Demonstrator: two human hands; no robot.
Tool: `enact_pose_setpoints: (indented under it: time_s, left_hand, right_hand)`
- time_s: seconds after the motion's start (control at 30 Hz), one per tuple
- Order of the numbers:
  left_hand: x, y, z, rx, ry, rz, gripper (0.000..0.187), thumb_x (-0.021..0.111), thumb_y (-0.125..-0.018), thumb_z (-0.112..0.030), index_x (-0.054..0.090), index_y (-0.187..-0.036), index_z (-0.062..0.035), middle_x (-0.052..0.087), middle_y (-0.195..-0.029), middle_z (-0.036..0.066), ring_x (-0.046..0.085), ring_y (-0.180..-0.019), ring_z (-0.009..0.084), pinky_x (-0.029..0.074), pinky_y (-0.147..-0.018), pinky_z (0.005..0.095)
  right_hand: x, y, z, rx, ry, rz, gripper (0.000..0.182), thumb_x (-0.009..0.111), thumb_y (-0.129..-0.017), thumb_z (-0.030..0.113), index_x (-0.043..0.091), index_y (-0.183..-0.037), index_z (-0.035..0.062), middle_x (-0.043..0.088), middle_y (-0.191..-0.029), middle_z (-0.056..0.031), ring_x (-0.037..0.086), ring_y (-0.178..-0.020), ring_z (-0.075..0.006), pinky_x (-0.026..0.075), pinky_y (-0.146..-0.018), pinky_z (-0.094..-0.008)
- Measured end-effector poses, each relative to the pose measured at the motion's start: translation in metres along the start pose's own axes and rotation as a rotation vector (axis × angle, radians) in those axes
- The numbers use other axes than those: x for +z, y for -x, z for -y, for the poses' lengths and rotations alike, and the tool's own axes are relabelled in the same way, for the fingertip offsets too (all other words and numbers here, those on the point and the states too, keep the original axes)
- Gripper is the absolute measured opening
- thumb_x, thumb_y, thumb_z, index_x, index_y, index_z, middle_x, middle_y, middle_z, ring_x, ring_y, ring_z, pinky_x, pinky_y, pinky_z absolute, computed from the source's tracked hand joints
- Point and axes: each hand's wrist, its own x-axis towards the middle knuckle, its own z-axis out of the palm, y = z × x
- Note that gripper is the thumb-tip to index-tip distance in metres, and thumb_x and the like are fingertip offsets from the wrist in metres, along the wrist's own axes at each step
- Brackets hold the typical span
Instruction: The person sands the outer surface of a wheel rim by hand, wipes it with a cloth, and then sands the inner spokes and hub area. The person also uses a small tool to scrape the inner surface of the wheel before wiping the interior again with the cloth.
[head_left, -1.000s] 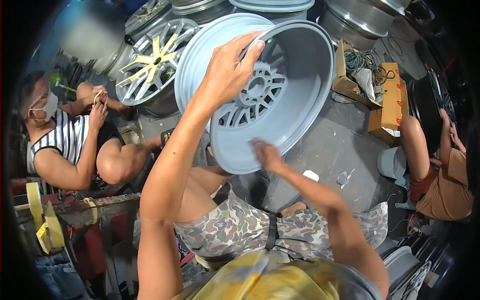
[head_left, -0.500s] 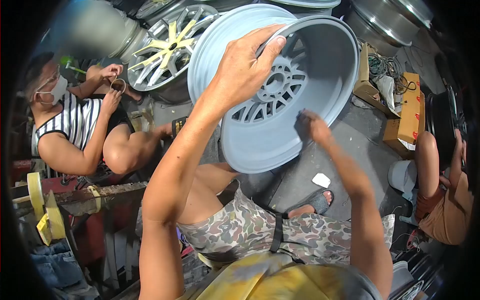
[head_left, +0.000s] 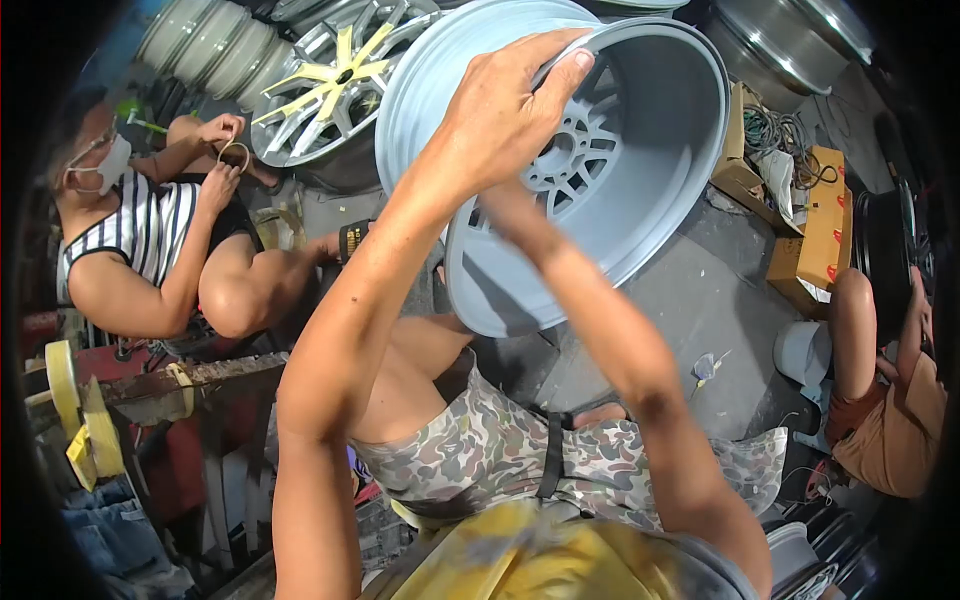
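My left hand [head_left: 520,100] is closed on the upper edge of a grey wheel rim [head_left: 650,220], thumb on the inner side and fingers over the outside. The rim is tilted, its open barrel facing me, with the mesh spokes and bolt-hole hub [head_left: 553,158] at the far end. My right hand [head_left: 512,208] reaches into the barrel near its lower left wall, below my left wrist. Motion blurs it and my left forearm partly covers it, so its fingers and anything in them cannot be made out.
At left, a masked person [head_left: 150,235] sits holding a tape ring [head_left: 233,157]. A wheel with yellow tape [head_left: 345,75] lies behind. Cardboard boxes [head_left: 822,220] and a grey bucket [head_left: 803,350] stand at right, near another person's knee [head_left: 853,300]. Tape rolls [head_left: 62,385] hang at lower left.
My right hand has swept left across the barrel, from the rim's lower right edge to beneath my left wrist. My left hand keeps its grip. My foot has drawn back.
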Motion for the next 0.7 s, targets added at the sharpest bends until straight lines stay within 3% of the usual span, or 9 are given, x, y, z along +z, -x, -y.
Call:
enact_pose_setpoints:
  time_s: [0.03, 0.2, 0.27, 0.37, 0.5, 0.53, 0.6, 0.63, 0.7]
  left_hand:
    - [0.001, 0.001, 0.004, 0.044, -0.03, -0.032, 0.038, 0.058, -0.101, -0.027, 0.067, -0.124, 0.0006, 0.071, -0.114, 0.022, 0.069, -0.104, 0.0383, 0.053, -0.093, 0.0402]
    - [0.005, -0.001, -0.002, 0.054, 0.008, -0.033, 0.039, 0.058, -0.101, -0.028, 0.067, -0.124, 0.0016, 0.072, -0.113, 0.022, 0.069, -0.104, 0.0385, 0.053, -0.092, 0.0405]
    - [0.004, 0.002, -0.005, 0.033, 0.01, -0.027, 0.039, 0.058, -0.101, -0.028, 0.067, -0.124, 0.0019, 0.072, -0.113, 0.022, 0.069, -0.105, 0.0384, 0.053, -0.092, 0.0406]
    - [-0.002, -0.001, -0.011, -0.005, -0.08, -0.014, 0.038, 0.058, -0.1, -0.027, 0.068, -0.123, 0.0016, 0.072, -0.113, 0.022, 0.07, -0.104, 0.0382, 0.053, -0.091, 0.0405]
    - [-0.001, 0.004, -0.003, -0.013, -0.069, -0.002, 0.04, 0.058, -0.102, -0.032, 0.066, -0.128, -0.0029, 0.071, -0.099, 0.016, 0.065, -0.09, 0.0268, 0.052, -0.084, 0.0361]
    - [0.0, 0.005, 0.0, 0.029, -0.076, -0.022, 0.043, 0.057, -0.104, -0.037, 0.065, -0.133, -0.0072, 0.069, -0.084, 0.009, 0.061, -0.078, 0.0154, 0.051, -0.076, 0.0319]
    - [0.0, 0.003, -0.001, 0.06, -0.076, -0.031, 0.043, 0.057, -0.104, -0.037, 0.065, -0.133, -0.0074, 0.072, -0.089, 0.011, 0.063, -0.082, 0.0175, 0.051, -0.079, 0.032]
    - [0.0, 0.002, -0.006, 0.041, -0.076, -0.029, 0.039, 0.058, -0.102, -0.032, 0.067, -0.129, -0.0041, 0.072, -0.1, 0.016, 0.066, -0.092, 0.0279, 0.052, -0.085, 0.0368]
    - [0.002, -0.001, -0.009, 0.016, -0.072, -0.024, 0.036, 0.06, -0.1, -0.027, 0.068, -0.124, -0.0007, 0.072, -0.112, 0.021, 0.07, -0.102, 0.0383, 0.053, -0.09, 0.0416]
  right_hand:
    - [-0.011, -0.03, 0.024, -0.041, -0.541, -0.072, 0.037, 0.052, -0.102, 0.028, 0.066, -0.103, -0.0063, 0.07, -0.097, -0.0121, 0.066, -0.086, -0.0206, 0.053, -0.078, -0.0367]
    - [-0.02, -0.012, 0.074, -0.138, -0.775, -0.139, 0.034, 0.047, -0.105, 0.025, 0.061, -0.113, -0.0048, 0.068, -0.105, -0.0105, 0.064, -0.098, -0.018, 0.051, -0.085, -0.0352]
    - [0.029, 0.041, -0.037, -0.204, 0.179, -0.073, 0.032, 0.044, -0.107, 0.021, 0.061, -0.116, -0.0044, 0.067, -0.12, -0.0174, 0.063, -0.112, -0.0295, 0.045, -0.101, -0.0428]
    - [0.004, 0.146, -0.096, -0.228, 0.061, 0.043, 0.024, 0.051, -0.101, 0.001, 0.064, -0.121, -0.0037, 0.063, -0.132, -0.0182, 0.059, -0.126, -0.0299, 0.044, -0.106, -0.039]
    - [-0.142, 0.123, -0.162, -0.186, 1.109, 0.341, 0.012, 0.057, -0.089, 0.002, 0.064, -0.096, -0.0044, 0.068, -0.113, -0.0238, 0.061, -0.12, -0.0386, 0.049, -0.104, -0.0447]
    - [-0.15, 0.122, -0.171, -0.44, 1.097, -0.095, 0.016, 0.057, -0.09, 0.008, 0.065, -0.096, -0.0041, 0.07, -0.108, -0.0249, 0.064, -0.114, -0.039, 0.049, -0.104, -0.0456]
    - [-0.129, 0.114, -0.187, -0.102, 1.341, 0.471, 0.023, 0.056, -0.092, 0.013, 0.069, -0.102, -0.0038, 0.068, -0.113, -0.027, 0.064, -0.113, -0.0413, 0.048, -0.105, -0.0473]
    - [-0.088, 0.133, -0.195, -0.13, 0.946, 0.066, 0.03, 0.049, -0.097, 0.01, 0.069, -0.116, -0.0027, 0.067, -0.123, -0.0251, 0.058, -0.126, -0.0385, 0.038, -0.115, -0.0446]
    - [-0.013, 0.128, -0.133, -0.068, 0.357, 0.037, 0.03, 0.053, -0.1, 0.011, 0.069, -0.123, 0.0022, 0.067, -0.126, -0.0244, 0.058, -0.127, -0.0379, 0.043, -0.11, -0.0448]
